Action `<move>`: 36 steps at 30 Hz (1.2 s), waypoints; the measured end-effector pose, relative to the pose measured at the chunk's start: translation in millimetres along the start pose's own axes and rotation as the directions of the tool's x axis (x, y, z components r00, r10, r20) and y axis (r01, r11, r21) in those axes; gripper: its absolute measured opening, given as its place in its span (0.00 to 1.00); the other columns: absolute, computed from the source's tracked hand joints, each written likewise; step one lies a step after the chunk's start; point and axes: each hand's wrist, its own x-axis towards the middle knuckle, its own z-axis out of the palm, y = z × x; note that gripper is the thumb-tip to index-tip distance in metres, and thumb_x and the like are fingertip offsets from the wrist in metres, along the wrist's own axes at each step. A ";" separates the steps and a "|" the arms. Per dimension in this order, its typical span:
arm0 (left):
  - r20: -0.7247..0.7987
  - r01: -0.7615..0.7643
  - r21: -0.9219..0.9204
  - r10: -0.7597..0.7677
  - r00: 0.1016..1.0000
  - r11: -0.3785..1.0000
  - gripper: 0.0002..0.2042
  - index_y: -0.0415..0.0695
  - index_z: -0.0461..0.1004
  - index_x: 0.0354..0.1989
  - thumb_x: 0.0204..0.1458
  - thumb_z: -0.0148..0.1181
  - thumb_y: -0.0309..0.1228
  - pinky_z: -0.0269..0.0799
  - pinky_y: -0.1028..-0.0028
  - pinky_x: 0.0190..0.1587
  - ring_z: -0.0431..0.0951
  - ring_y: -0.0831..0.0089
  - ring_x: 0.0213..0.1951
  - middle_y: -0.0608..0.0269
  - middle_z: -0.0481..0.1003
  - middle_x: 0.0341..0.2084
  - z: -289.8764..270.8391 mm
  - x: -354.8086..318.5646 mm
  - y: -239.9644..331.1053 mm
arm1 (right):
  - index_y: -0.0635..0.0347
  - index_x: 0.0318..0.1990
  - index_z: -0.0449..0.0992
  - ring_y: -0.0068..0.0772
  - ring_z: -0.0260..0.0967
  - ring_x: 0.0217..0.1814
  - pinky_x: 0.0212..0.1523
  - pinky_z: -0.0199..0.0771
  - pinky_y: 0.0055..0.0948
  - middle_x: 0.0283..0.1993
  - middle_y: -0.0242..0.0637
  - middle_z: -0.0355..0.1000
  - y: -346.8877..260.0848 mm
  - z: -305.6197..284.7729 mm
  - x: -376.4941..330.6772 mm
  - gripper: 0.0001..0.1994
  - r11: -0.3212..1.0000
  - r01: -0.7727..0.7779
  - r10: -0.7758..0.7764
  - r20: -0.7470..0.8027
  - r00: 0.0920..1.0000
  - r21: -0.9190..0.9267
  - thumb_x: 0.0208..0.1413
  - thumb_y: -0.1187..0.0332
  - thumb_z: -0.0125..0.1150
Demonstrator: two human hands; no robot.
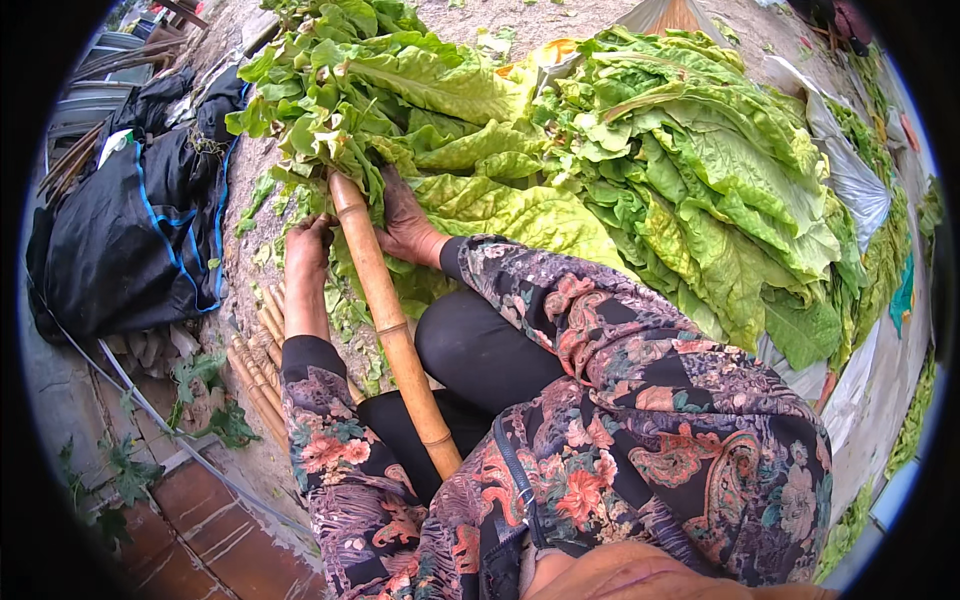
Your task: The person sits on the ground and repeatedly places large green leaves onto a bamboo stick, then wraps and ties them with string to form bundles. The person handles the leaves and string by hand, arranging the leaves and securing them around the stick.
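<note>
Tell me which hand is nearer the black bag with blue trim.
Left. The left hand lies just left of the bamboo pole, on the side of the black bag; the right hand rests on the leaves right of the pole.

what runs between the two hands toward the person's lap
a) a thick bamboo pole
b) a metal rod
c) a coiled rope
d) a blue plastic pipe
a: a thick tan bamboo pole with ringed nodes slants from the green leaves down to the lap, with the left hand on one side of it and the right hand on the other.
</note>
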 end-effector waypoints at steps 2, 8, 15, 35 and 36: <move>0.019 0.065 -0.051 -0.064 0.998 0.997 0.08 0.39 0.73 0.29 0.55 0.53 0.29 0.41 0.81 0.12 0.52 0.86 0.10 0.77 0.60 0.11 -14.7 -24.0 8.7 | 0.61 0.65 0.45 0.61 0.38 0.70 0.67 0.43 0.46 0.67 0.57 0.44 -7.7 -22.9 4.2 0.47 0.991 0.083 -0.091 0.083 0.992 0.103 0.43 0.48 0.62; -0.131 -0.060 -0.293 0.023 0.991 0.954 0.06 0.42 0.75 0.29 0.55 0.54 0.29 0.44 0.85 0.10 0.53 0.88 0.10 0.75 0.63 0.12 5.7 -123.1 28.9 | 0.55 0.51 0.68 0.37 0.66 0.57 0.58 0.62 0.35 0.54 0.42 0.69 22.0 -231.0 34.6 0.19 0.834 0.105 -0.019 0.163 0.986 -0.542 0.53 0.60 0.58; -0.068 -0.561 0.462 0.658 0.750 0.687 0.06 0.36 0.75 0.32 0.53 0.55 0.27 0.64 0.74 0.24 0.67 0.74 0.18 0.59 0.69 0.14 95.0 -141.0 44.7 | 0.59 0.40 0.72 0.45 0.69 0.47 0.52 0.64 0.48 0.40 0.43 0.73 90.9 -415.8 29.4 0.10 0.161 0.270 0.506 0.315 0.803 -0.949 0.49 0.71 0.51; -0.066 -0.439 0.727 0.689 0.722 0.529 0.08 0.43 0.72 0.25 0.52 0.54 0.33 0.67 0.61 0.27 0.73 0.52 0.24 0.51 0.72 0.19 102.7 -141.6 42.0 | 0.53 0.64 0.54 0.52 0.65 0.55 0.53 0.67 0.40 0.64 0.52 0.54 152.0 -462.9 88.5 0.34 0.314 -0.205 0.651 0.052 0.757 -0.927 0.43 0.76 0.49; -0.062 -0.456 0.729 0.712 0.700 0.511 0.08 0.43 0.72 0.25 0.52 0.54 0.33 0.67 0.60 0.27 0.74 0.52 0.24 0.52 0.72 0.20 105.4 -137.8 42.3 | 0.58 0.63 0.55 0.53 0.66 0.54 0.52 0.67 0.41 0.61 0.56 0.58 168.7 -470.8 82.2 0.33 0.248 -0.205 0.685 0.022 0.728 -0.947 0.44 0.73 0.50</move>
